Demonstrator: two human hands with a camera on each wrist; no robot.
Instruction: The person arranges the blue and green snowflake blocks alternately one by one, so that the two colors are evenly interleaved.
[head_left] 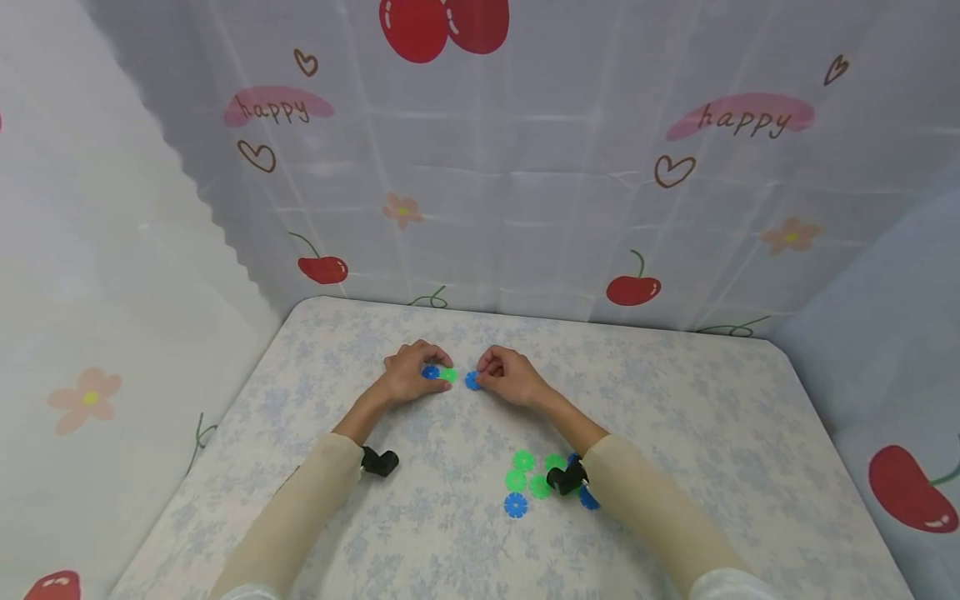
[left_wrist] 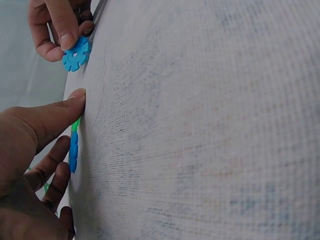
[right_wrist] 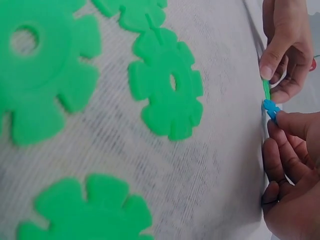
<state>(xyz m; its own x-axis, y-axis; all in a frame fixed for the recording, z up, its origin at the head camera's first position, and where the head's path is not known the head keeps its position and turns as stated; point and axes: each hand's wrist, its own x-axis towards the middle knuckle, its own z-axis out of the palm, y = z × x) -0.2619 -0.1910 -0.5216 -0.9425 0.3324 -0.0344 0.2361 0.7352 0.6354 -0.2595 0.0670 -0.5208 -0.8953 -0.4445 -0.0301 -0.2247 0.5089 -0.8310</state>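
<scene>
Near the far side of the table, my left hand holds a green notched disc between thumb and fingers. A blue notched disc adjoins the green one on its left, partly within the curve of that hand. Just to the right, my right hand pinches a single blue notched disc by its edge. In the head view a small gap separates this disc from the green one. The left wrist view shows the pinched disc tilted up, its notches and centre hole visible.
Several loose green discs and a blue disc lie nearer the body, with another blue disc beside the right sleeve. Black wrist cameras jut from both sleeves. Printed cloth hangs behind the table.
</scene>
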